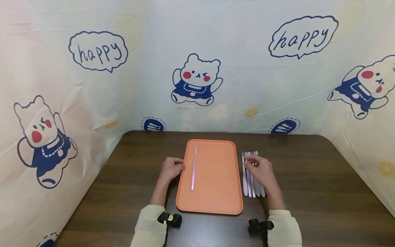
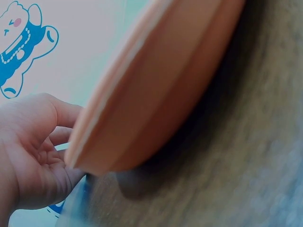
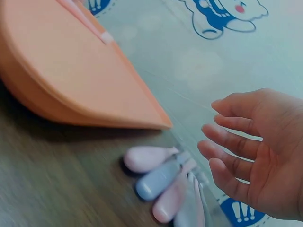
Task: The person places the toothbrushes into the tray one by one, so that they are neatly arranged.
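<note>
An orange rectangular tray [image 1: 216, 178] lies on the table, and one pink toothbrush [image 1: 193, 169] rests lengthwise in its left half. At the tray's left rim, my left hand [image 1: 170, 168] grips the edge with bent fingers; the left wrist view shows the fingertips partly hidden behind the rim. Several pastel toothbrushes [image 1: 249, 183] lie side by side just right of the tray, handles toward me. Over their heads hovers my right hand [image 1: 261, 168], its fingers loosely bent and holding nothing, as the right wrist view also shows.
The dark wooden table [image 1: 314, 178] extends to both sides of the tray. A pale curtain [image 1: 247, 82] printed with cartoon bears hangs behind the table and along both sides. Black wrist cameras [image 1: 176, 220] sit on the light sleeves.
</note>
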A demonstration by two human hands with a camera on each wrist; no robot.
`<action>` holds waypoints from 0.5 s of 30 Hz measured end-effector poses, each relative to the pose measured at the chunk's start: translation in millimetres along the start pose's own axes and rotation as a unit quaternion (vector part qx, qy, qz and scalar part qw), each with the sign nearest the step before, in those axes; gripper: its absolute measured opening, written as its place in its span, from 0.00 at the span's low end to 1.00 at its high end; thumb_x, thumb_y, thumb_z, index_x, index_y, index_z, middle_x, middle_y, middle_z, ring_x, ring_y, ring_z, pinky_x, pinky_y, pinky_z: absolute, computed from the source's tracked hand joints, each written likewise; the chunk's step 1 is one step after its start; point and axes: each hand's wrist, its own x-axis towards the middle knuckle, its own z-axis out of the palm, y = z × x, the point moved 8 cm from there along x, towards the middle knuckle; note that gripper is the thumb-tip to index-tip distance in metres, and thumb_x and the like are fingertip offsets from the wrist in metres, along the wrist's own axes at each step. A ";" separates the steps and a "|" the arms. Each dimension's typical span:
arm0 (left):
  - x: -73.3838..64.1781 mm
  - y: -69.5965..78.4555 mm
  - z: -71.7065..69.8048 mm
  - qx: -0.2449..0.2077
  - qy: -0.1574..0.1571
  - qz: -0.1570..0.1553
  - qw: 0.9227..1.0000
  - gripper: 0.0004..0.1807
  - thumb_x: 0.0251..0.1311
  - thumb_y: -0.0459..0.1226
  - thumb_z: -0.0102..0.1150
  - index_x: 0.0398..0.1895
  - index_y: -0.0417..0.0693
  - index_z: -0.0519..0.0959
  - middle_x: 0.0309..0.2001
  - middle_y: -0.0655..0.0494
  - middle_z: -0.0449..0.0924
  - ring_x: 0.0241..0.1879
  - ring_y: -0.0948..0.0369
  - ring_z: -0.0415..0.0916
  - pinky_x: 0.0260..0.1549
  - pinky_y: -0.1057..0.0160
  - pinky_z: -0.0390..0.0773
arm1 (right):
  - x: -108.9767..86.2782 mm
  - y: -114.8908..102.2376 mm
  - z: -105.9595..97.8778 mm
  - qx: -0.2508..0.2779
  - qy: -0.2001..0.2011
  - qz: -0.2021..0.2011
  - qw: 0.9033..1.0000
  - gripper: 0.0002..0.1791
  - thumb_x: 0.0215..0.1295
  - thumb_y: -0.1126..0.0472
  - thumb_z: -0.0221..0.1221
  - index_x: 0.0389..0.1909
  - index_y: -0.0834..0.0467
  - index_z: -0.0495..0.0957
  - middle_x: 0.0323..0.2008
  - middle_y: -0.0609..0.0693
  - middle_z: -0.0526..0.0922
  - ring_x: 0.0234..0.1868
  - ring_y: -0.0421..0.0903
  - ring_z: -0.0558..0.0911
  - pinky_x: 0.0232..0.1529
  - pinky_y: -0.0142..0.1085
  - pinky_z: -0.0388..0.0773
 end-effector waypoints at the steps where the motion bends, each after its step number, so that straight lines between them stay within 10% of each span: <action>1: -0.1 -0.4 -0.1 0.000 -0.001 -0.002 1.000 0.16 0.58 0.32 0.60 0.47 0.37 0.87 0.42 0.42 0.88 0.31 0.61 0.82 0.33 0.63 0.84 | -0.2 2.3 -1.8 -0.002 0.000 0.005 1.000 0.17 0.68 0.61 0.61 0.55 0.64 0.83 0.45 0.62 0.87 0.44 0.52 0.82 0.42 0.34 0.77; 15: 0.8 -3.4 2.0 -0.006 -0.004 -0.014 1.000 0.16 0.59 0.32 0.60 0.49 0.37 0.86 0.44 0.41 0.87 0.32 0.59 0.83 0.35 0.60 0.86 | -1.3 35.0 -23.0 -0.021 -0.001 0.042 0.999 0.21 0.70 0.59 0.60 0.58 0.67 0.79 0.51 0.66 0.85 0.55 0.63 0.83 0.52 0.51 0.83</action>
